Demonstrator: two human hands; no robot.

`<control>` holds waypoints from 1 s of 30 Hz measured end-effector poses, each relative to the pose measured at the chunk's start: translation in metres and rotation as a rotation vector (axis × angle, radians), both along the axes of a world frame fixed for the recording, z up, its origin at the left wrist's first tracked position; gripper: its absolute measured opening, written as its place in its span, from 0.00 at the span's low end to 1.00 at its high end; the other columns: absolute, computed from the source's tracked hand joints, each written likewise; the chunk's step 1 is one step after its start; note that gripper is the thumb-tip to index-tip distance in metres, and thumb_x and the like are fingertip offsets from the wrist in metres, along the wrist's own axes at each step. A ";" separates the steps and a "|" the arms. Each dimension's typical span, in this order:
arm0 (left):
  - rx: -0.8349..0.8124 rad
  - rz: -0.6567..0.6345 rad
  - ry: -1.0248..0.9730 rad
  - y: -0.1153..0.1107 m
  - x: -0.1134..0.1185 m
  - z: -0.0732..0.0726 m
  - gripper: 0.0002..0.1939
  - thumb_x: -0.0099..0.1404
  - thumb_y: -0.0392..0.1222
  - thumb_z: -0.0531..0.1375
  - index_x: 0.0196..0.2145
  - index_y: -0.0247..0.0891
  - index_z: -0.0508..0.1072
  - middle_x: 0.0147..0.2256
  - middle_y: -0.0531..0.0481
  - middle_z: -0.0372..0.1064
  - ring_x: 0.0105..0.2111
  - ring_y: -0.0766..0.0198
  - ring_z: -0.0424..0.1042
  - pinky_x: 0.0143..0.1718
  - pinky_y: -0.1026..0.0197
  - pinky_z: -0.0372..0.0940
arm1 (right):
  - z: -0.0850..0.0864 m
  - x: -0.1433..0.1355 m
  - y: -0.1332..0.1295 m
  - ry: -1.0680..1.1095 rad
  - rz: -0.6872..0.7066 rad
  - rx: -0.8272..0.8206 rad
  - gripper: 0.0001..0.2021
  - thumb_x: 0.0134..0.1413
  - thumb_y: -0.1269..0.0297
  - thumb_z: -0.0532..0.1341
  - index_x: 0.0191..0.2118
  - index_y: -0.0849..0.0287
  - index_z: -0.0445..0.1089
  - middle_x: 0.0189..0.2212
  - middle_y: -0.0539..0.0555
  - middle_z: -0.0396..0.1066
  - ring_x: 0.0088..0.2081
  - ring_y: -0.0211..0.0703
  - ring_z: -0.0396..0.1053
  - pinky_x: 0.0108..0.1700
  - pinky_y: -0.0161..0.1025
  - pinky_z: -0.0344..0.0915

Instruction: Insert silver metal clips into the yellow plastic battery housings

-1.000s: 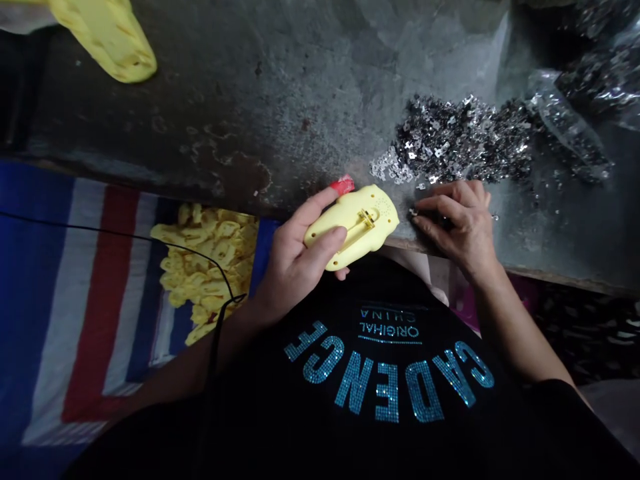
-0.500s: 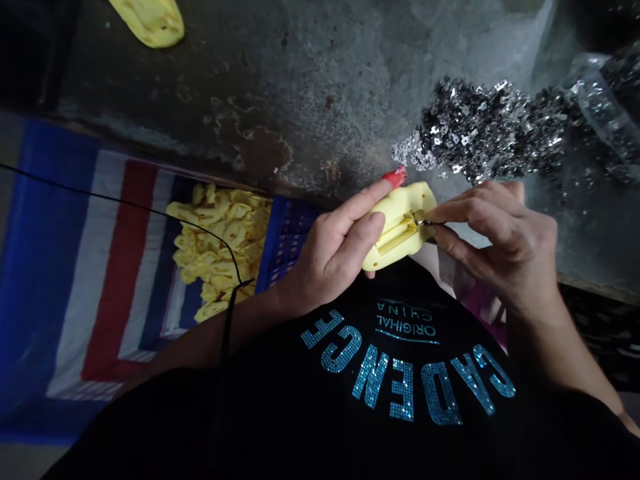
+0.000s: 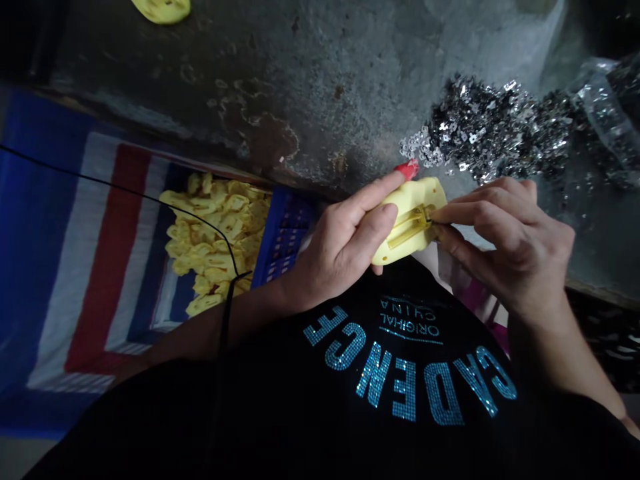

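A yellow plastic shell [image 3: 403, 200] with a rectangular recess, like a battery compartment, is gripped in my left hand [image 3: 345, 243], thumb on its face and red-wrapped index finger along the far edge. My right hand [image 3: 505, 233] pinches a small metal clip [image 3: 429, 215] between thumb and forefinger, at the right end of the recess. Fingertips cover most of the clip, so I cannot tell how deep it sits. Just beyond my right hand a heap of small shiny metal clips [image 3: 500, 127] lies on the grey worktable [image 3: 320, 87].
A blue crate [image 3: 283, 233] at the left holds several yellow plastic parts [image 3: 220, 227], beside red, white and blue striped fabric [image 3: 107, 253]. A black cord [image 3: 165, 203] crosses over it. Another yellow part [image 3: 163, 8] lies on the table's far left; a clear plastic bag [image 3: 607, 113] is at right.
Both hands and the yellow shell have shifted slightly to the right in view. The metal clip shows less between my right fingertips, which are closer to the recess.
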State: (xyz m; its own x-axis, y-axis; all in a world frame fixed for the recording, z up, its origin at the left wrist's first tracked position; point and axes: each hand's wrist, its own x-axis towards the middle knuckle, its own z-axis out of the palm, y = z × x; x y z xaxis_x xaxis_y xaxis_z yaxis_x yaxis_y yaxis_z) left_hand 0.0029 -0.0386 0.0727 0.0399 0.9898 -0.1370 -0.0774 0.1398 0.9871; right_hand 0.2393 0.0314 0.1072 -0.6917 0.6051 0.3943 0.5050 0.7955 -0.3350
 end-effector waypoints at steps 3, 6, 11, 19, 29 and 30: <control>-0.010 -0.001 -0.004 0.000 0.001 0.001 0.25 0.85 0.50 0.60 0.75 0.47 0.75 0.51 0.49 0.86 0.30 0.64 0.82 0.21 0.67 0.78 | -0.001 0.000 0.000 -0.008 0.002 0.009 0.07 0.75 0.68 0.70 0.53 0.48 0.78 0.43 0.50 0.85 0.41 0.49 0.78 0.45 0.50 0.65; -0.025 0.001 -0.014 0.001 0.002 0.001 0.25 0.85 0.50 0.61 0.74 0.48 0.76 0.56 0.49 0.85 0.36 0.59 0.86 0.22 0.67 0.79 | 0.000 -0.001 0.000 -0.055 -0.001 0.016 0.06 0.76 0.66 0.69 0.52 0.48 0.78 0.43 0.50 0.85 0.41 0.49 0.78 0.45 0.51 0.64; -0.027 -0.002 -0.007 0.002 0.002 0.002 0.25 0.84 0.51 0.61 0.73 0.48 0.77 0.62 0.50 0.83 0.39 0.58 0.87 0.22 0.68 0.78 | 0.002 -0.003 0.000 -0.070 0.048 0.004 0.11 0.75 0.69 0.69 0.56 0.48 0.79 0.44 0.52 0.85 0.42 0.54 0.76 0.44 0.54 0.62; -0.041 0.011 -0.010 0.006 0.001 -0.003 0.26 0.84 0.52 0.61 0.74 0.48 0.76 0.51 0.51 0.87 0.34 0.60 0.86 0.21 0.68 0.76 | -0.002 0.003 -0.009 0.012 -0.040 -0.053 0.14 0.76 0.67 0.68 0.59 0.41 0.80 0.48 0.51 0.86 0.44 0.54 0.80 0.48 0.57 0.69; 0.307 -0.074 0.347 0.006 0.006 0.001 0.25 0.82 0.47 0.61 0.72 0.46 0.76 0.63 0.47 0.83 0.63 0.46 0.84 0.66 0.47 0.81 | -0.039 0.008 0.010 0.295 -0.164 -0.543 0.26 0.67 0.47 0.75 0.65 0.47 0.75 0.57 0.57 0.81 0.51 0.53 0.82 0.44 0.49 0.81; 0.348 -0.107 0.386 0.008 0.008 0.002 0.25 0.82 0.46 0.60 0.72 0.45 0.76 0.62 0.45 0.84 0.63 0.47 0.84 0.68 0.46 0.80 | -0.042 0.008 0.012 0.303 -0.158 -0.561 0.27 0.67 0.45 0.75 0.66 0.48 0.74 0.58 0.58 0.81 0.51 0.53 0.82 0.44 0.48 0.81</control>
